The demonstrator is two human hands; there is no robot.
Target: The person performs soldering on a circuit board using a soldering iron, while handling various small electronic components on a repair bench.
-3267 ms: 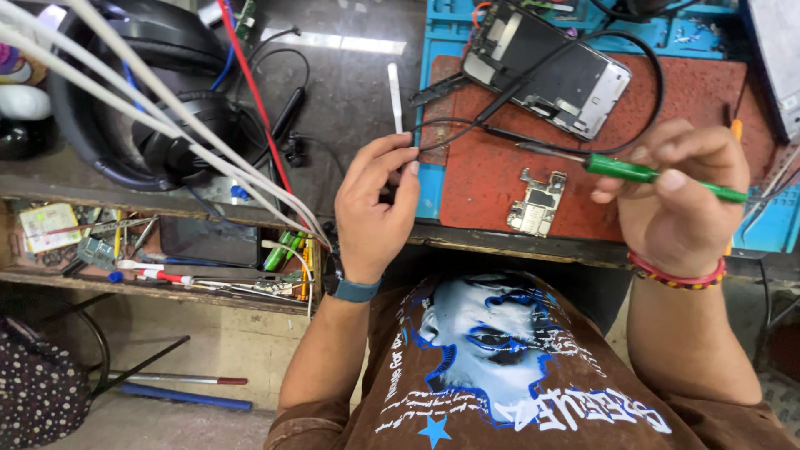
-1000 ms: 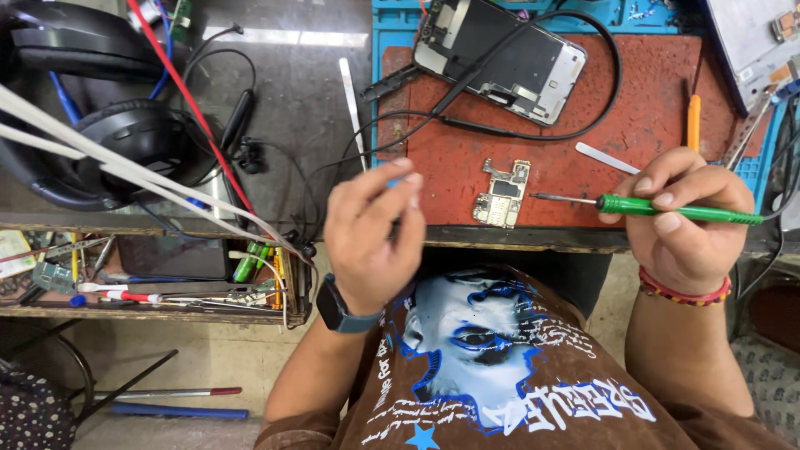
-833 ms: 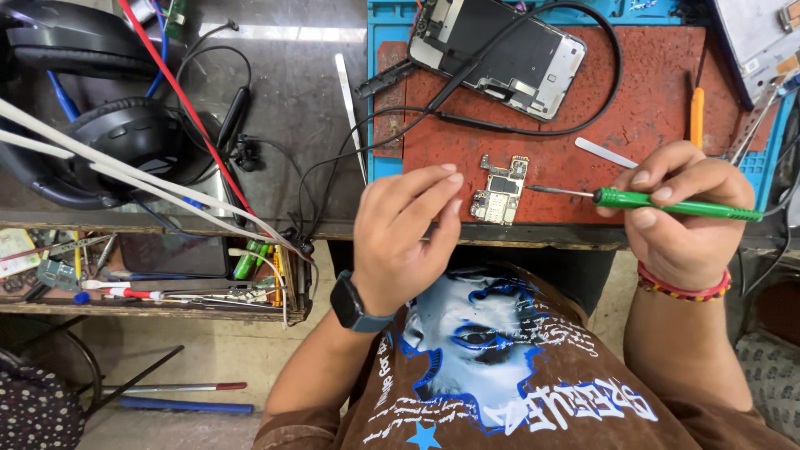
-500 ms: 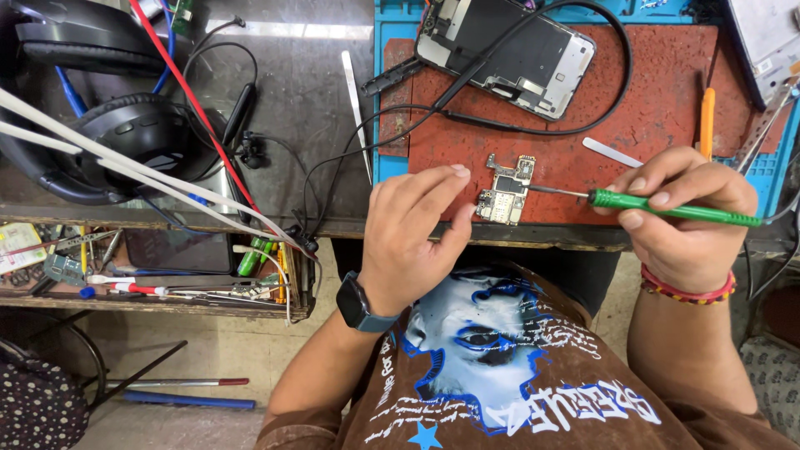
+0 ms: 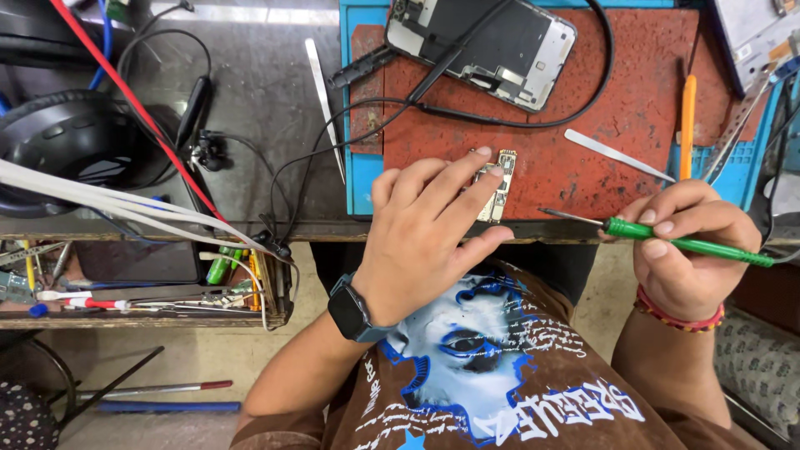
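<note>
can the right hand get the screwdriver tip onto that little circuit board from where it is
Probably yes. The right hand holds the green screwdriver pointing at the small circuit board over bare red mat; only the left hand fingertips cover the board's left side.

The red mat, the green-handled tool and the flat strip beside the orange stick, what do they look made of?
Red mat: probably rubber or silicone, matte, scuffed. Green-handled tool in the right hand: glossy plastic handle, thin shaft apparently metal. Flat strip: pale, shiny, likely steel.
</note>
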